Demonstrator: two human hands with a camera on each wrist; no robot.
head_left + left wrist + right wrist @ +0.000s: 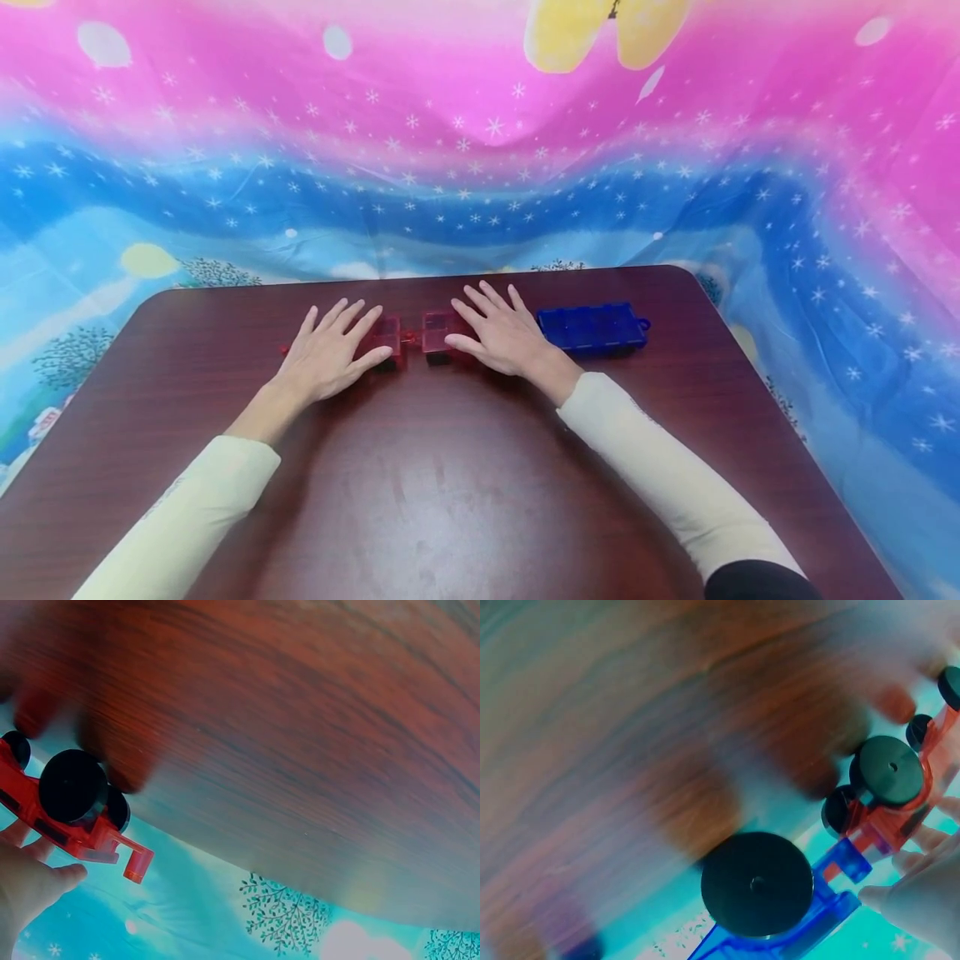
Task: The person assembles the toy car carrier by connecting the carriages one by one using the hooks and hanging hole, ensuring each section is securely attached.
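Three toy cars stand in a row across the far part of a dark brown tabletop (450,492): a left red car (389,333), a middle red car (436,333) and, to the right, a blue car (592,327). The red pair are see-through plastic, and a small red coupling (409,337) fills the gap between them.

The left hand (326,350) is spread over the left red car, fingers straight and apart and pointing to the far side, covering much of it. The right hand (502,333) is spread the same way over the middle red car, its wrist close to the near left corner of the blue car. Neither has hold of anything; whether the palms touch the cars cannot be told.

The left wrist view shows black wheels (73,786) under the left red car and a red hook (139,864) at its end. In the right wrist view, a blue hook (852,859) meets the end of the middle red car, though whether the two are linked is unclear.

Pale sleeves (180,508) cover both forearms. A pink and blue cloth (450,192) with snowflakes hangs behind.
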